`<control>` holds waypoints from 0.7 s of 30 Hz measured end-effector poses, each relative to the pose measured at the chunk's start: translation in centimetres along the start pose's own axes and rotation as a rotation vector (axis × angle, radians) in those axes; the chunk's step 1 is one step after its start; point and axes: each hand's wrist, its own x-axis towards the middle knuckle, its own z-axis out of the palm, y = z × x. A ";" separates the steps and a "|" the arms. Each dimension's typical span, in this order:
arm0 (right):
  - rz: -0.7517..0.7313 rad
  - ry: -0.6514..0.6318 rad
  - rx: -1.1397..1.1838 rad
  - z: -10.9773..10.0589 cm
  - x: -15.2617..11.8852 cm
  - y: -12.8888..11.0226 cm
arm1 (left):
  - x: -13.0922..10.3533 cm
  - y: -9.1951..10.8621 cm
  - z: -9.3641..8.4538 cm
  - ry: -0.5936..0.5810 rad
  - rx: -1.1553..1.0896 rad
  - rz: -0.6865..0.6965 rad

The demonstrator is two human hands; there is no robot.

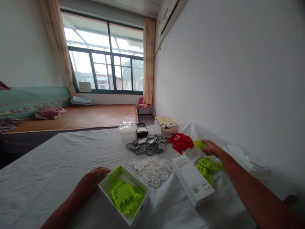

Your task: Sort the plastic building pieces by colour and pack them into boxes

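Observation:
My right hand [211, 148] is closed on bright green plastic building pieces [197, 143], held just right of the red pile. Below it, more green notched pieces [206, 168] lie loose on the cloth. My left hand [96, 176] rests on the table with its fingers stretched out against the far left corner of an open white box [143, 200]. Flat green pieces [126, 195] with toothed edges lie inside that box. Part of the left fingers is hidden by the box wall.
White lattice pieces [154, 170], grey pieces [149, 143] and red pieces [181, 142] lie in piles. A closed white box [192, 181] stands between the white and green piles. Behind are a clear container [127, 129], a black box [142, 130] and a yellow-topped box [166, 125]. A wall runs along the right.

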 end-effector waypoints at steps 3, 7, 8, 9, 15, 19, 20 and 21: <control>-0.020 -0.044 0.201 -0.1 -0.8 -3.8 | -0.3 0.8 0.0 0.002 0.008 0.013; -0.216 -0.335 0.402 4.1 -4.5 -13.1 | -0.9 1.6 0.1 0.012 0.037 0.034; -0.293 -0.409 0.380 5.7 -6.0 -15.7 | -1.0 1.7 0.2 0.018 0.045 0.039; -0.384 -0.459 0.333 7.4 -7.7 -18.2 | -1.0 1.7 0.3 0.021 0.050 0.045; -0.941 -0.206 -0.134 15.7 -16.0 -28.3 | -1.5 1.8 0.4 0.026 0.075 0.064; -1.028 -0.307 -0.073 16.4 -17.0 -29.5 | -1.6 2.0 0.3 0.031 0.084 0.065; -1.037 -0.343 -0.049 16.1 -16.9 -29.4 | -1.6 2.0 0.2 0.038 0.083 0.069; -1.034 -0.358 -0.037 15.8 -16.7 -29.1 | -1.6 2.0 0.2 0.044 0.079 0.074</control>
